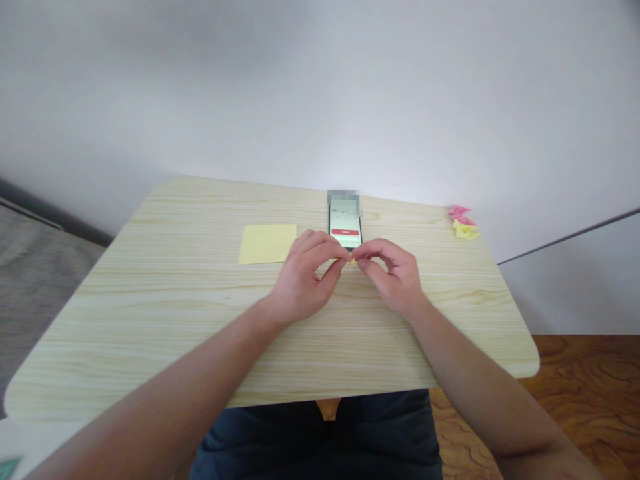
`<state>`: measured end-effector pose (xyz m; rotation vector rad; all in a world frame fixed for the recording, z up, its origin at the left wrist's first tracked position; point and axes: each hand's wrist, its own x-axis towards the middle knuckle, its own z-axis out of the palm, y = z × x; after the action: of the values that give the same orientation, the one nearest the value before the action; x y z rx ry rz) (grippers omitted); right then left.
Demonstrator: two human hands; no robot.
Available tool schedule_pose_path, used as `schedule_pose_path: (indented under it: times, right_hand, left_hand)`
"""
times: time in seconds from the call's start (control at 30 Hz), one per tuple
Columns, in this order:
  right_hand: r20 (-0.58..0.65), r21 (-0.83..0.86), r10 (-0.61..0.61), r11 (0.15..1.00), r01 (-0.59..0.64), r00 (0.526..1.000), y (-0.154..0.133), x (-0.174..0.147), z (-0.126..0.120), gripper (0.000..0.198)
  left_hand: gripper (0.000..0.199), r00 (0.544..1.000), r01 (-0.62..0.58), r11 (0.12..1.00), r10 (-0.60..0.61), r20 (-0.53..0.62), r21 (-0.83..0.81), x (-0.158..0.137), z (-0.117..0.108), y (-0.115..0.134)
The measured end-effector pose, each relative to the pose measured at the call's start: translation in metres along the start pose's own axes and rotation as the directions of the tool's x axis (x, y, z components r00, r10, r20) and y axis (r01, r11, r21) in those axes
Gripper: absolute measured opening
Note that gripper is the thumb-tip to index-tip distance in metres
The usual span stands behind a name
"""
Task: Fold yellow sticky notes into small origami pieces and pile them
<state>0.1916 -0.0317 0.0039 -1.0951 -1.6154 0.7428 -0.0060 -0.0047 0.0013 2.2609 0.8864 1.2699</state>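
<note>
Piece [352,261]: yellow, between fingertips
Left hand [311,272]: arched, pinching it, nearly closed
Right hand [393,272]: curled, pinching likewise
Phone [345,225]: just beyond fingers

I get soft, diffuse light on my remote feed. Beyond the smartphone [346,225], the white wall [320,120] carries a hazy grey shadow; blocky pixelation masks its top end. Far left of it, grey fabric [40,300] looks soft and stretched.

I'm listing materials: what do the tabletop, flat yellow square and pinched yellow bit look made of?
Tabletop: pale wood or laminate, fairly matte, streaked grain. Yellow square: probably matte paper, thin, flat. Yellow bit: perhaps paper, similar colour; finish mostly hidden.
</note>
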Motion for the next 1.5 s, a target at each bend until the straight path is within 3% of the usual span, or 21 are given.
schedule_pose_path:
  times: [0.6,1.5]
  right_hand:
    - [0.088,-0.008,-0.049,0.999,0.05,0.995,-0.0003,0.0045,-0.0021,0.018]
    - [0.08,-0.038,-0.029,0.999,0.032,0.996,0.001,0.0014,-0.0011,0.018]
  left_hand:
    - [0.014,0.998,-0.058,0.998,0.059,-0.013,0.021,-0.002,0.0008,-0.0012]
    - [0.012,0.999,0.017,1.0,-0.016,0.031,-0.015,-0.0001,-0.0014,0.0037]
